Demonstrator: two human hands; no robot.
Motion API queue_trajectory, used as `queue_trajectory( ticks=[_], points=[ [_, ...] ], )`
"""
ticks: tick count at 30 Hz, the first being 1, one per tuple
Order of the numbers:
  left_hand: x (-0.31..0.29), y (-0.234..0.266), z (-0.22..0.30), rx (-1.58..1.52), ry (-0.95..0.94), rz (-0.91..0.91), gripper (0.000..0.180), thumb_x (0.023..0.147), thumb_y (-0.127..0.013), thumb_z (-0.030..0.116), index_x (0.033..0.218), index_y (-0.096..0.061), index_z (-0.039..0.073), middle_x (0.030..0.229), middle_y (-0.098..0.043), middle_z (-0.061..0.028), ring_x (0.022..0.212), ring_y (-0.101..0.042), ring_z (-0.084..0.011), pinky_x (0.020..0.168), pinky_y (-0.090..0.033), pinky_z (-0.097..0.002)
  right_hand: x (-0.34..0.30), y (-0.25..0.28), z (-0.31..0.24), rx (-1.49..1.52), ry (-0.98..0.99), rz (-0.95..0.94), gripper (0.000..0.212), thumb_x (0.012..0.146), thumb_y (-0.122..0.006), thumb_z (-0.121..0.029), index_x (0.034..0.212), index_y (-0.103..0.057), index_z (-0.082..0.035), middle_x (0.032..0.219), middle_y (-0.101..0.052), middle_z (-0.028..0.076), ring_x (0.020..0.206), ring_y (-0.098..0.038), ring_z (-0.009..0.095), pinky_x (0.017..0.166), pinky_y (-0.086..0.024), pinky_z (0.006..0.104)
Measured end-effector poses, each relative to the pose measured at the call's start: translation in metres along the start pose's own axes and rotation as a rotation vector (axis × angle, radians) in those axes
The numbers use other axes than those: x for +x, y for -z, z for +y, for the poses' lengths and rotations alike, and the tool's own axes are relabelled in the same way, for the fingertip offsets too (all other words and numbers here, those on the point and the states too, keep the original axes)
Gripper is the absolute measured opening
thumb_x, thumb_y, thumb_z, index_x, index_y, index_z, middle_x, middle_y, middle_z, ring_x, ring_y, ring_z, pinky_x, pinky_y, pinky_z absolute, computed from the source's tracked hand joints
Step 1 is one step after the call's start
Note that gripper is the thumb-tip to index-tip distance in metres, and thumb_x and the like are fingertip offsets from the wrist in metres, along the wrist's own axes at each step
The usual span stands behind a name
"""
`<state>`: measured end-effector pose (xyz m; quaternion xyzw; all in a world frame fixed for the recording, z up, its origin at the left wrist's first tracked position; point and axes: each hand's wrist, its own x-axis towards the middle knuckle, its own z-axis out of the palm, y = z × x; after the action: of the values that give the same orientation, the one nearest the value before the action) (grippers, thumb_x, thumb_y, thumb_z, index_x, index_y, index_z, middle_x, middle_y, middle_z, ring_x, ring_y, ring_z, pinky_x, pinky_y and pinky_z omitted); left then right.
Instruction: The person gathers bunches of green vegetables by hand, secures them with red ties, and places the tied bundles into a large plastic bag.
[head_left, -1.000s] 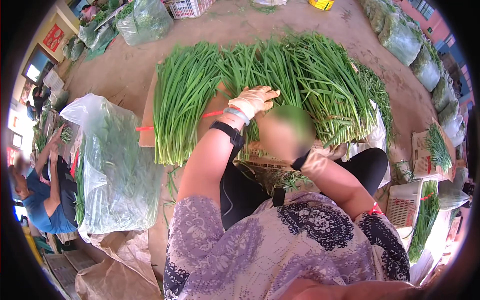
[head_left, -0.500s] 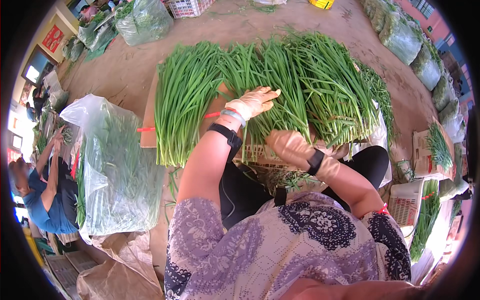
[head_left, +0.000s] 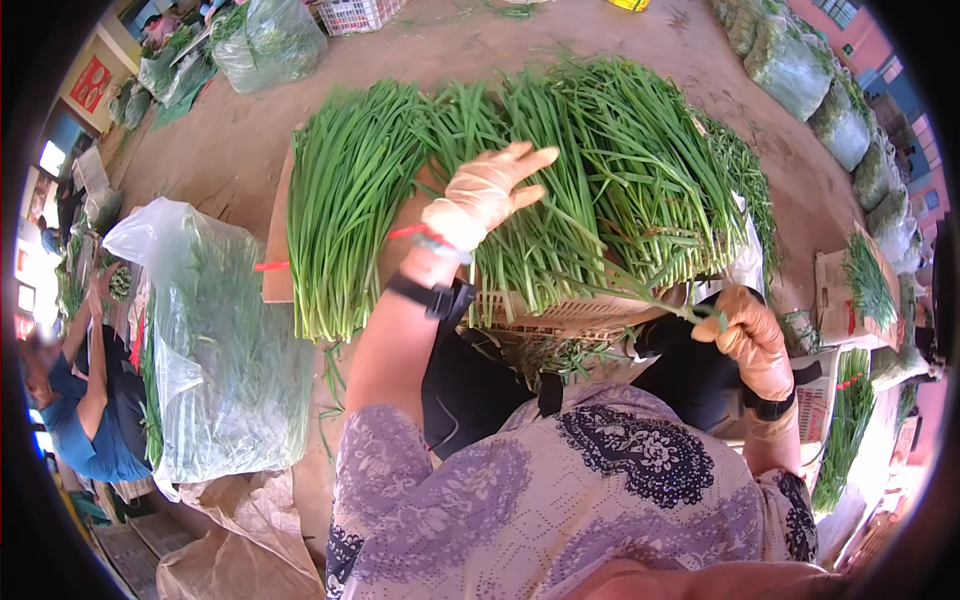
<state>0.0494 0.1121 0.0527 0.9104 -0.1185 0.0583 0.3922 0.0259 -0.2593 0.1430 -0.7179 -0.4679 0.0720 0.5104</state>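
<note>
Large piles of green Chinese chives (head_left: pixel 355 200) lie side by side in front of me, leaves pointing away and pale stalk ends toward me. My left hand (head_left: pixel 490 190), in a thin pale glove, rests over the middle pile (head_left: pixel 560 180) with its fingers spread. My right hand (head_left: pixel 750 340), gloved too, is out at the right, past the stalk ends. Its fingers are closed on a thin bunch of chives (head_left: pixel 650 295) that stretches back to the middle pile. Another thick pile (head_left: pixel 650 170) lies right of the middle.
A plastic crate (head_left: pixel 550 310) and cardboard (head_left: pixel 277 250) support the piles. Red tape (head_left: pixel 272 266) shows at the left. A large clear bag of greens (head_left: pixel 235 350) stands left, with a co-worker (head_left: pixel 85 380) beyond it. Filled bags (head_left: pixel 790 75) line the right side; another crate (head_left: pixel 820 390) is near my right arm.
My right hand has moved right, away from the stalk ends, and now draws a thin bunch of chives along. My left hand stays over the middle pile, its fingers more spread.
</note>
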Motion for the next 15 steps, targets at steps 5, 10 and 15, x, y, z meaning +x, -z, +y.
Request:
queue_trajectory(
  ticks=[5, 10, 15],
  points=[
    [-0.005, 0.005, 0.132, -0.276, -0.461, -0.205, 0.049, 0.075, -0.068, 0.008, 0.122, -0.052, 0.007, 0.112, -0.057, -0.0079, 0.102, -0.055, -0.0207, 0.085, -0.048, -0.0290, 0.063, -0.017, -0.044, 0.345, 0.108, 0.037, 0.023, 0.093, -0.052, -0.030, 0.103, -0.053, -0.009, 0.094, -0.060, 0.015, 0.061, -0.052, 0.009, 0.062, -0.046, 0.0215],
    [-0.017, 0.002, 0.097, -0.289, -0.523, -0.129, 0.028, 0.085, -0.055, 0.011, 0.113, -0.062, 0.011, 0.088, -0.066, -0.0084, 0.076, -0.062, -0.0169, 0.063, -0.050, -0.0251, 0.082, -0.015, -0.058, 1.009, 0.205, -0.158, 0.024, 0.091, -0.055, -0.017, 0.109, -0.048, -0.004, 0.078, -0.056, 0.008, 0.051, -0.049, 0.007, 0.040, -0.041, 0.0209],
    [-0.010, 0.093, 0.129, -0.459, -0.020, -0.139, 0.032, 0.091, -0.053, 0.019, 0.121, -0.058, 0.009, 0.109, -0.064, -0.0032, 0.079, -0.060, -0.0088, 0.067, -0.049, -0.0237, 0.014, 0.105, -0.027, 0.304, 0.043, 0.775, 0.037, 0.089, -0.053, -0.013, 0.124, -0.046, -0.004, 0.114, -0.055, 0.010, 0.085, -0.056, 0.015, 0.072, -0.049, 0.0277]
  ],
)
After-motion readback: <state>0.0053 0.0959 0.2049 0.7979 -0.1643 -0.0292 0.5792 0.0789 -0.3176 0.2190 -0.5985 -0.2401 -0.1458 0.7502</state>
